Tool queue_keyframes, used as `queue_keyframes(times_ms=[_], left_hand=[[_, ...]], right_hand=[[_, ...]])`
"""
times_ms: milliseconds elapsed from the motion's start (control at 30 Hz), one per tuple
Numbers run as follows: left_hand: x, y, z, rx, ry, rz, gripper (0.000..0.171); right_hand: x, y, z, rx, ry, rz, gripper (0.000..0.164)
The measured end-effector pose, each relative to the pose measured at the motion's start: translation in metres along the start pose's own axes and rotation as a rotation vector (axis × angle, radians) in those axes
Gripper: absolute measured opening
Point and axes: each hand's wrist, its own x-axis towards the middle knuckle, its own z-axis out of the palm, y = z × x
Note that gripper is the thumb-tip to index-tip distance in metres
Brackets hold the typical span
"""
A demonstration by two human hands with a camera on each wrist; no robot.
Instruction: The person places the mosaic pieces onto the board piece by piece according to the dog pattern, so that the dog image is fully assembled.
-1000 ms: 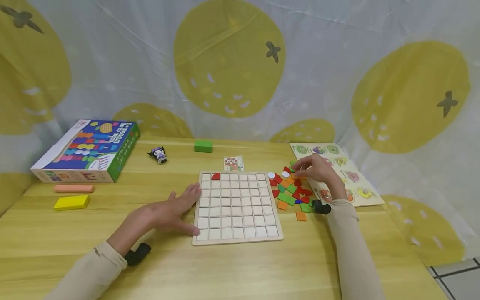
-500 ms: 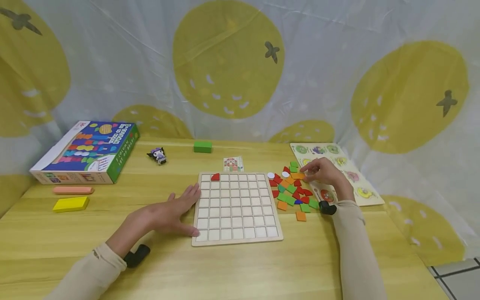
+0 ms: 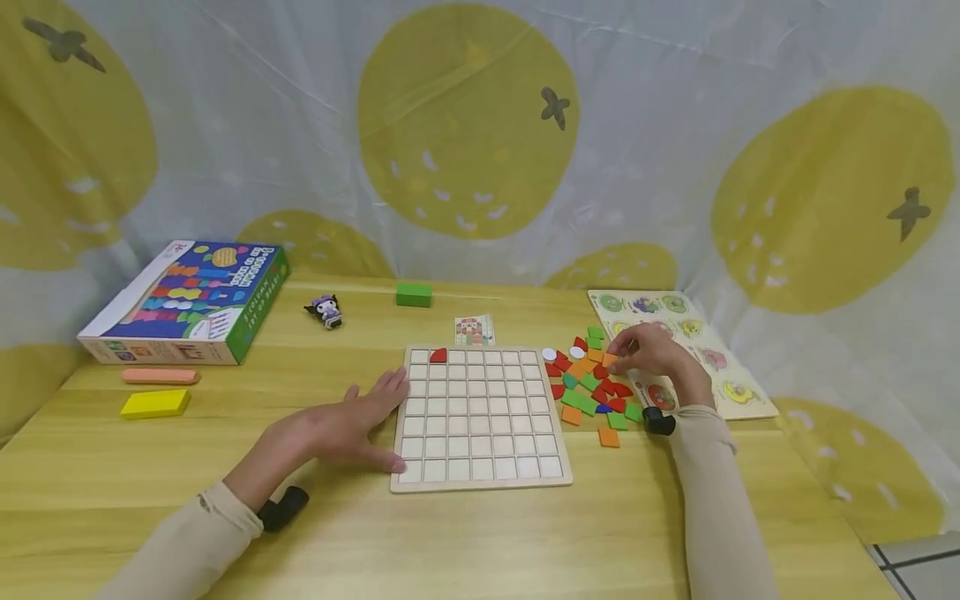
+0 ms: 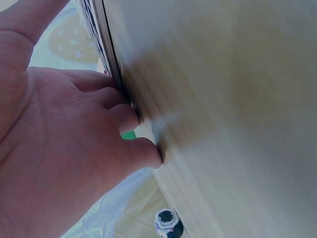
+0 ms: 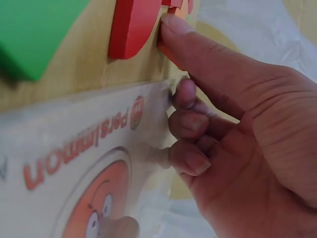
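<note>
Right hand (image 3: 652, 350) pinches orange tile (image 3: 611, 360), now turned askew by pile (image 3: 589, 383) | left hand (image 3: 348, 427), fingers loosely spread, touches board (image 3: 480, 425) | tile seemingly singled out

Left grip (image 3: 341, 427) rests, thumb (image 3: 381, 457) spread wide, while right grip (image 3: 654, 351) curls its fingers (image 5: 191, 122) and pinches

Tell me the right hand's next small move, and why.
Probably lift the orange piece toward the board: the right hand pinches it, the left hand touches the board's edge, and the board bears just one red piece.
</note>
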Motion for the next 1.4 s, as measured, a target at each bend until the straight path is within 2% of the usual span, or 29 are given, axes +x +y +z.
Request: queue_keyframes(times_ms=[233, 467, 633, 767, 833, 1067, 1233, 1400], left_hand=[[0.0, -0.001, 0.001, -0.005, 0.001, -0.001, 0.115], [-0.001, 0.001, 0.0, 0.0, -0.003, -0.01, 0.116], [0.0, 0.001, 0.001, 0.005, -0.003, -0.005, 0.115], [0.0, 0.0, 0.0, 0.012, 0.001, 0.006, 0.115], [0.001, 0.0, 0.0, 0.012, 0.003, 0.01, 0.115], [0.001, -0.001, -0.001, 0.015, 0.001, 0.008, 0.115], [0.003, -0.001, -0.002, 0.022, 0.003, 0.006, 0.117], [0.003, -0.001, -0.002, 0.015, -0.01, -0.006, 0.117]], right_hand=[[0.0, -0.001, -0.001, -0.012, 0.074, -0.038, 0.013], [-0.003, -0.01, -0.004, 0.012, 0.138, -0.052, 0.019], [-0.004, -0.024, -0.005, 0.058, 0.181, -0.072, 0.021], [0.006, -0.046, 0.002, 0.138, 0.2, -0.117, 0.02], [0.013, -0.064, 0.009, 0.178, 0.178, -0.149, 0.018], [0.032, -0.127, 0.039, 0.225, 0.013, -0.276, 0.013], [0.048, -0.157, 0.064, 0.341, -0.038, -0.28, 0.011], [0.064, -0.18, 0.084, 0.375, -0.044, -0.271, 0.011]])
